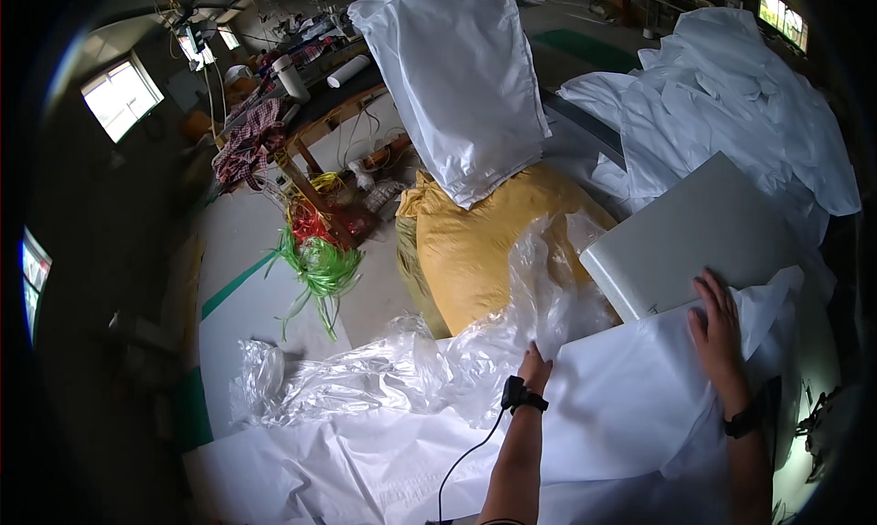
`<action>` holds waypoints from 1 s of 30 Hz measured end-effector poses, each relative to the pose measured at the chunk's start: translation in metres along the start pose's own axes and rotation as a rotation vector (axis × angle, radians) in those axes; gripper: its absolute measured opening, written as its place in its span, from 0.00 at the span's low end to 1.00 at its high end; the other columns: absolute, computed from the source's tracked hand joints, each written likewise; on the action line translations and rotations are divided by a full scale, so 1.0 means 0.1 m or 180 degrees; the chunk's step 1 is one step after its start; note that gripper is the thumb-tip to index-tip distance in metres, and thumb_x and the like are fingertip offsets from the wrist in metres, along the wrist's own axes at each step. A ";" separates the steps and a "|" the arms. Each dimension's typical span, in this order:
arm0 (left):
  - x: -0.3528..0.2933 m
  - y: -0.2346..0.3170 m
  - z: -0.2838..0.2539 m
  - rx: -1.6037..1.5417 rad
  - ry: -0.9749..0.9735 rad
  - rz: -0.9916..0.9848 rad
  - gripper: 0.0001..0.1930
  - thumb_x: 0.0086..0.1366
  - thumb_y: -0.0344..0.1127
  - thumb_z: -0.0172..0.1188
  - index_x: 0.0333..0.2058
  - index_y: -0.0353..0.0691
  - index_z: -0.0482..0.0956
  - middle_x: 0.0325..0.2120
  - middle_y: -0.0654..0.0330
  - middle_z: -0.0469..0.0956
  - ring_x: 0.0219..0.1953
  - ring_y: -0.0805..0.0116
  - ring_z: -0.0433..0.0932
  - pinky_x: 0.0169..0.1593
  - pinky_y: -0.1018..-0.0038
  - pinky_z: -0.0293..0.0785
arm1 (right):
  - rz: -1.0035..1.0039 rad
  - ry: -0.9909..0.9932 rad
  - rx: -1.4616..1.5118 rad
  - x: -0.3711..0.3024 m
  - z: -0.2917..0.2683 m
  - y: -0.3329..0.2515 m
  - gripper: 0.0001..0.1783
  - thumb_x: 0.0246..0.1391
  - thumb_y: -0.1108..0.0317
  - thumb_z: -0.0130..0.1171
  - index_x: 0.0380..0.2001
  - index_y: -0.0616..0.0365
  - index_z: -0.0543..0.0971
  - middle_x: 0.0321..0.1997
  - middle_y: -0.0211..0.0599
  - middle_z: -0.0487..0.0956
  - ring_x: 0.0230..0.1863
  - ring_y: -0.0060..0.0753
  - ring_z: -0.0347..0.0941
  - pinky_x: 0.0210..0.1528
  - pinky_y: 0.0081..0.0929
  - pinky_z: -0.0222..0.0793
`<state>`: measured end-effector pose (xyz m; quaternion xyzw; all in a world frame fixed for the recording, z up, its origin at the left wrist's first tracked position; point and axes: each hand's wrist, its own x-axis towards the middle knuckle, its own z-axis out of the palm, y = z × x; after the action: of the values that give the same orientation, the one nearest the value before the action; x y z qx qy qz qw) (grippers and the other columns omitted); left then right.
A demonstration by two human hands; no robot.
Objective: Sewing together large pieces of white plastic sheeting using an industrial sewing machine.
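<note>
My right hand (719, 335) lies with its fingers stretched apart over the edge of a white sheet (630, 388), the fingertips resting on a grey flat panel (694, 237). My left hand (536, 368) is closed at the border between the white sheet and crumpled clear plastic film (402, 370). Whatever it grips is hidden from this angle. The film spreads leftward and also rises against a full yellow sack (484, 260). Each wrist wears a black band, and a cable runs from the left one.
A large white bag (457, 86) sits atop the yellow sack. Heaped white sheeting (740, 114) rises behind the panel. Green plastic strips (320, 269) hang at the left, below a cluttered bench (320, 114) with checked cloth (251, 146) and white rolls.
</note>
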<state>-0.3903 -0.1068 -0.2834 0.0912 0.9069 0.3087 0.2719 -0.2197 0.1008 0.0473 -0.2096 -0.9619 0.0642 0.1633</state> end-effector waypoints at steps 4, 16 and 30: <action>-0.34 0.08 -0.15 -0.1754 0.1379 0.0626 0.12 0.62 0.34 0.58 0.39 0.29 0.79 0.34 0.51 0.81 0.37 0.56 0.80 0.43 0.68 0.74 | 0.0078 0.0022 0.0156 -0.03 0.04 0.07 0.25 0.58 0.66 0.54 0.59 0.57 0.67 0.67 0.41 0.62 0.69 0.49 0.55 0.70 0.42 0.49; -2.91 -0.09 -1.00 -0.3354 0.0853 0.1009 0.13 0.54 0.23 0.63 0.37 0.36 0.71 0.54 0.53 0.67 0.54 0.63 0.69 0.53 0.71 0.67 | -0.0309 -0.1541 0.1709 -0.64 -1.15 -0.90 0.29 0.56 0.59 0.60 0.55 0.64 0.69 0.53 0.49 0.75 0.52 0.54 0.73 0.54 0.36 0.70; -3.30 0.25 -1.50 -0.2985 0.0484 0.1132 0.14 0.61 0.30 0.63 0.46 0.36 0.76 0.45 0.58 0.77 0.37 0.74 0.74 0.38 0.79 0.69 | 0.0122 -0.1047 0.3438 -1.53 0.23 -1.53 0.09 0.53 0.72 0.64 0.36 0.63 0.78 0.33 0.34 0.80 0.35 0.25 0.77 0.42 0.22 0.73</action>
<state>-0.1974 -0.2731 -0.0247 0.0896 0.6583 0.7300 0.1601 -0.1546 -0.1040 0.0107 -0.1009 -0.8013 0.5822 0.0942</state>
